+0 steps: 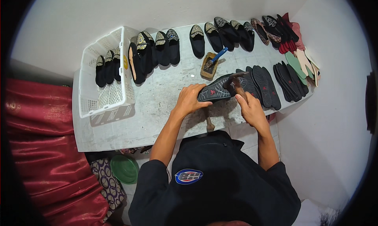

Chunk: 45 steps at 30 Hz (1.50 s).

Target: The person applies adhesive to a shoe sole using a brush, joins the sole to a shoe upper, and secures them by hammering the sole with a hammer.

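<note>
A black shoe [212,93] lies sole up near the front of the table, its ridged sole showing a small red mark. My left hand [189,100] is closed around one end of it, thumb along the near side. In my right hand [251,111] is a hammer [236,85], gripped by its wooden handle. The hammer's head is over the far end of the sole; whether it touches cannot be made out. Just right of the hammer lie several loose black soles [264,86]. Beyond the shoe is a glue-stained tub [206,73] holding a blue-handled brush [219,55].
Finished-looking black shoes [160,49] with patterned uppers line the table's back. At left stands a white plastic basket [128,88] with more shoes. More black soles [289,82] and green and cream sole-shaped pieces [295,64] lie right. A green basin [124,169] is below.
</note>
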### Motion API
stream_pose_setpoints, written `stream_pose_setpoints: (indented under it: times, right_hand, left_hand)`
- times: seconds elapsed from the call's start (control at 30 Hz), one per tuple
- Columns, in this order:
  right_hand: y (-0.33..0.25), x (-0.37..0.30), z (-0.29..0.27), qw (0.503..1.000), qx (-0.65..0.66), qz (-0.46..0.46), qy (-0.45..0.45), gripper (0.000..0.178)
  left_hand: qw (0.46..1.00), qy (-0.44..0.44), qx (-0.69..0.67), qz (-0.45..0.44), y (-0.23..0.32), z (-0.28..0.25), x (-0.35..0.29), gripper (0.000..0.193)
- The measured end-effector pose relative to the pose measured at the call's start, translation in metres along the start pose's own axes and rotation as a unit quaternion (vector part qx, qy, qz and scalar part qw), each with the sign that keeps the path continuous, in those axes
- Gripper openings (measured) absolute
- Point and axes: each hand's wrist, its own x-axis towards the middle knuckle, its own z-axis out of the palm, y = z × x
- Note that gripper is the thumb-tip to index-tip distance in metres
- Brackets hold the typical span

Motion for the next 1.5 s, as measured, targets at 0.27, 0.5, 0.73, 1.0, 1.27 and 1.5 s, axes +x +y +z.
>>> stream_pose_setpoints:
  times: [0.27,0.5,0.73,1.0,1.27,1.5]
  right_hand:
    - [-0.012,-0.001,0.01,0.992,0.038,-0.073,0.097,0.036]
    - [0.006,0.013,0.018,0.997,0.003,-0.037,0.061,0.04]
    - [-0.017,0.002,0.002,0.996,0.046,-0.045,0.059,0.036]
    - [-0.003,0.012,0.021,0.999,-0.009,-0.017,0.047,0.039]
    - [-0.018,0.008,-0.005,0.998,-0.004,-0.034,0.045,0.04]
    - [0.011,0.01,0.02,0.995,-0.006,-0.057,0.086,0.038]
  left_hand:
    - [0.999,-0.028,0.016,-0.016,0.006,-0.004,0.007,0.071]
    - [0.999,-0.03,0.003,0.031,-0.001,-0.005,0.01,0.068]
    - [0.999,-0.022,-0.018,0.027,0.0,-0.003,0.008,0.064]
    - [0.999,-0.032,-0.031,-0.006,0.007,-0.003,0.002,0.066]
    - [1.0,0.009,0.008,0.005,0.005,-0.001,-0.005,0.069]
    - [0.999,-0.01,-0.013,-0.042,0.005,0.002,-0.002,0.068]
